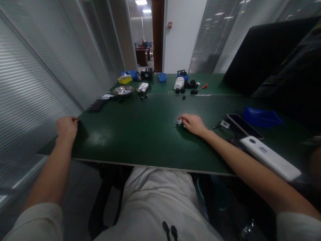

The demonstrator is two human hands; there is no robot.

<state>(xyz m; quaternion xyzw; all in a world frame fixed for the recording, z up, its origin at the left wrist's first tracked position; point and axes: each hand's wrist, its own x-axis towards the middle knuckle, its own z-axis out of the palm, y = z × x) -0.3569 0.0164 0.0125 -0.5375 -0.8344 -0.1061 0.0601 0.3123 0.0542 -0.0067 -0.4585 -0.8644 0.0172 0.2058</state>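
Note:
My left hand [67, 128] is closed in a fist by the left edge of the green table [135, 134]; whatever its fingers may hold is hidden. Toward the middle right of the tabletop, my right hand [192, 124] is low over the surface, fingers curled down. Under its fingertips shows a small shiny metal piece [178, 123], mostly covered by the hand and too small to name. Just right of that hand lies a short cable with a white tag [225, 124].
To the right are a phone [244, 126], a long white device [271, 157] and a blue tray [262, 117]. Farther back stand a metal bowl [123, 90], a yellow bin [124, 79], a small blue bin [162, 77], a white device [179, 83] and a red-handled screwdriver [205, 86].

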